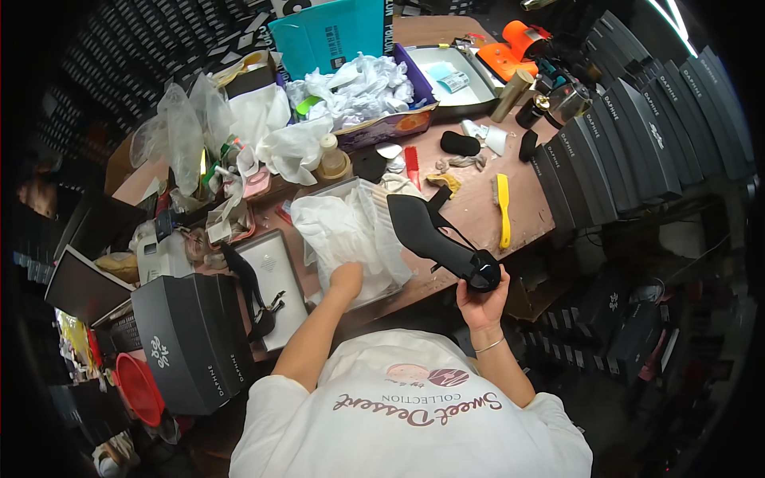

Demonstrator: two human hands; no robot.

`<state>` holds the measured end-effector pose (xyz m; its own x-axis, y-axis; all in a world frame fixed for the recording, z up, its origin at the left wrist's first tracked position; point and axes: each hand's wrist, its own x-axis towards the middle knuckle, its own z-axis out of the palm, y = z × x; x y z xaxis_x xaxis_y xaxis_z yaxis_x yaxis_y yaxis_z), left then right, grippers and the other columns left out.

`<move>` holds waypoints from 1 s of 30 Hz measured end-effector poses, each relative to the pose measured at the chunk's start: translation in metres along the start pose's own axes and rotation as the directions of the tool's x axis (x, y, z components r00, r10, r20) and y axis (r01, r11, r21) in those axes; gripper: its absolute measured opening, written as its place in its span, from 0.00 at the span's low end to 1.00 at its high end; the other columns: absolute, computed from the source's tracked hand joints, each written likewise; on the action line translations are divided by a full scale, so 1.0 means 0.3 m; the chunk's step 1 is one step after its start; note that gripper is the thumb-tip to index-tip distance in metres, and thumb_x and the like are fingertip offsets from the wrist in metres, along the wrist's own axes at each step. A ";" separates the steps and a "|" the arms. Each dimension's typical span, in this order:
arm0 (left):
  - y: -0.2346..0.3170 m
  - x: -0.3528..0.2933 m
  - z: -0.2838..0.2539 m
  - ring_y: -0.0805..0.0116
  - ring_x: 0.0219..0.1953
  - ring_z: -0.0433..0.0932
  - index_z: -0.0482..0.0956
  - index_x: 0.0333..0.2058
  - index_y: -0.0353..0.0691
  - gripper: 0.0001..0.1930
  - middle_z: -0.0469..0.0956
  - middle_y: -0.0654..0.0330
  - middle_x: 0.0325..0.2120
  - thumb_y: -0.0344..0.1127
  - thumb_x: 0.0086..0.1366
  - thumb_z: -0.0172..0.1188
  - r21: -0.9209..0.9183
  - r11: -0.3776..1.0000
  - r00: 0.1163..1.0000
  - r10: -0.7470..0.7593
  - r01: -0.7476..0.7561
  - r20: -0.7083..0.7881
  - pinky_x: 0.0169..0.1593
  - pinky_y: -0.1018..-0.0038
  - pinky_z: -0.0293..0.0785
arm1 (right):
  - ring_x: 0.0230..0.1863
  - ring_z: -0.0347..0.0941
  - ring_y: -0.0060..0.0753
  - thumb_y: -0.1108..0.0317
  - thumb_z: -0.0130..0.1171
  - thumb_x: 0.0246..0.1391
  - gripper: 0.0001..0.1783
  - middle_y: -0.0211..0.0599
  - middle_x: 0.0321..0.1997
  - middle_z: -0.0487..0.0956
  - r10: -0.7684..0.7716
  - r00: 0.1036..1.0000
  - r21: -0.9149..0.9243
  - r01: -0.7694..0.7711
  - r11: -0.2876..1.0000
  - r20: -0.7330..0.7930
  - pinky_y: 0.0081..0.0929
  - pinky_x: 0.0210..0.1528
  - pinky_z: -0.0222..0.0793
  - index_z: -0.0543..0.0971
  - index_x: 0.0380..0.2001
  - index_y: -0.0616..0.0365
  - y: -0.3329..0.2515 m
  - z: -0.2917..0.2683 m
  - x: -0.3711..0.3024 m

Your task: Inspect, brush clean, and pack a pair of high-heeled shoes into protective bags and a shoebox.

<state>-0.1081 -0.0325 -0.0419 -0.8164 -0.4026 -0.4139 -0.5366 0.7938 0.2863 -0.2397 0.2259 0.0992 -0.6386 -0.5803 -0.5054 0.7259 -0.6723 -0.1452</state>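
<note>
My right hand (484, 303) grips a black high-heeled shoe (418, 227) at its glossy end, holding it above the table edge with its sole turned up. My left hand (347, 280) is closed at the white tissue paper (331, 231) in an open shoebox (368, 301); its fingertips are partly hidden. Left of that box, a second black shoe (259, 307) with a metallic buckle lies across a pale box lid (277, 267).
Closed dark shoeboxes stand at the right (594, 171) and near left (185, 342). A yellow brush (503, 211) and a red brush (412, 166) lie on the table (530, 215). Behind them are a purple carton (382, 134) of crumpled paper and an orange tape dispenser (506, 60).
</note>
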 end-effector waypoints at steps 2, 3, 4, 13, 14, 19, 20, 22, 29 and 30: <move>-0.006 -0.043 -0.068 0.48 0.38 0.80 0.81 0.35 0.33 0.10 0.80 0.46 0.33 0.31 0.59 0.53 -0.075 0.996 0.990 0.034 -0.044 -0.135 0.40 0.59 0.75 | 0.42 0.80 0.38 0.47 0.56 0.55 0.21 0.34 0.43 0.81 -0.017 1.000 0.041 0.018 0.999 -0.007 0.41 0.41 0.83 0.79 0.43 0.50 -0.018 -0.023 0.000; 0.021 -0.102 -0.165 0.50 0.36 0.80 0.81 0.35 0.34 0.10 0.79 0.47 0.32 0.32 0.59 0.54 -0.142 0.988 0.972 0.027 -0.062 -0.235 0.40 0.61 0.75 | 0.42 0.80 0.37 0.48 0.55 0.55 0.20 0.32 0.43 0.81 -0.019 1.000 0.053 0.019 0.998 -0.009 0.41 0.40 0.83 0.79 0.43 0.48 -0.026 -0.029 -0.004; 0.025 -0.145 -0.227 0.52 0.35 0.80 0.81 0.36 0.34 0.10 0.79 0.48 0.30 0.32 0.60 0.55 -0.207 0.975 0.943 0.007 -0.081 -0.333 0.39 0.62 0.75 | 0.42 0.80 0.36 0.49 0.55 0.56 0.18 0.30 0.42 0.81 -0.013 1.000 0.065 0.013 0.998 -0.008 0.41 0.40 0.83 0.79 0.43 0.47 -0.024 -0.033 -0.009; -0.020 -0.189 -0.339 0.78 0.22 0.67 0.78 0.32 0.32 0.09 0.72 0.65 0.19 0.34 0.64 0.57 -0.785 0.557 0.775 -0.357 -0.271 -0.521 0.28 0.76 0.64 | 0.42 0.81 0.49 0.49 0.53 0.54 0.28 0.51 0.44 0.81 0.305 0.895 -0.321 -0.199 0.926 0.325 0.52 0.45 0.79 0.79 0.45 0.65 -0.064 0.049 -0.116; -0.004 -0.197 -0.347 0.79 0.24 0.67 0.79 0.34 0.32 0.08 0.72 0.68 0.20 0.32 0.64 0.58 -0.806 0.507 0.768 -0.369 -0.305 -0.523 0.29 0.78 0.65 | 0.44 0.81 0.48 0.50 0.53 0.54 0.29 0.52 0.45 0.81 0.308 0.901 -0.375 -0.183 0.909 0.306 0.47 0.48 0.78 0.78 0.45 0.68 -0.066 0.047 -0.120; 0.122 -0.331 -0.423 0.78 0.27 0.73 0.80 0.43 0.33 0.10 0.79 0.62 0.26 0.30 0.65 0.59 -0.677 0.548 0.720 -0.182 -0.492 -0.670 0.33 0.79 0.70 | 0.41 0.81 0.41 0.57 0.53 0.59 0.24 0.47 0.44 0.81 0.226 0.951 -0.529 -0.084 0.845 0.211 0.39 0.47 0.79 0.75 0.48 0.70 0.129 0.163 -0.102; 0.129 -0.345 -0.430 0.76 0.27 0.75 0.81 0.43 0.35 0.10 0.80 0.58 0.26 0.30 0.64 0.59 -0.657 0.567 0.718 -0.157 -0.497 -0.678 0.33 0.76 0.71 | 0.42 0.80 0.36 0.64 0.55 0.59 0.18 0.43 0.43 0.81 0.066 0.984 -0.537 0.033 0.843 0.165 0.35 0.47 0.78 0.76 0.46 0.69 0.171 0.130 -0.072; 0.096 -0.336 -0.430 0.69 0.28 0.79 0.80 0.42 0.35 0.09 0.80 0.54 0.28 0.28 0.62 0.59 -0.680 0.593 0.709 -0.243 -0.431 -0.662 0.35 0.74 0.73 | 0.42 0.80 0.33 0.67 0.57 0.57 0.14 0.41 0.42 0.81 0.009 0.941 -0.893 0.319 0.318 0.339 0.32 0.47 0.78 0.76 0.43 0.68 0.181 0.076 -0.052; 0.096 -0.332 -0.455 0.76 0.28 0.72 0.77 0.37 0.33 0.06 0.76 0.61 0.26 0.29 0.63 0.59 -0.620 0.619 0.707 -0.142 -0.483 -0.693 0.33 0.77 0.69 | 0.47 0.78 0.43 0.58 0.54 0.58 0.22 0.43 0.47 0.79 0.300 0.934 -0.529 -0.157 0.834 0.196 0.50 0.54 0.75 0.74 0.49 0.64 0.134 0.214 -0.145; 0.120 -0.347 -0.455 0.72 0.27 0.73 0.78 0.38 0.34 0.07 0.76 0.59 0.26 0.29 0.62 0.60 -0.625 0.598 0.696 -0.150 -0.502 -0.702 0.32 0.76 0.70 | 0.49 0.77 0.44 0.56 0.53 0.59 0.24 0.43 0.49 0.79 0.287 0.943 -0.465 -0.180 0.867 0.170 0.54 0.55 0.74 0.74 0.50 0.64 0.157 0.233 -0.145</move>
<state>-0.0715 -0.0241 0.1295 -0.6375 -0.7194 0.2758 -0.0442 0.3915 0.9191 -0.1955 0.1873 0.1738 -0.4369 -0.8183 -0.3735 0.8630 -0.2642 -0.4306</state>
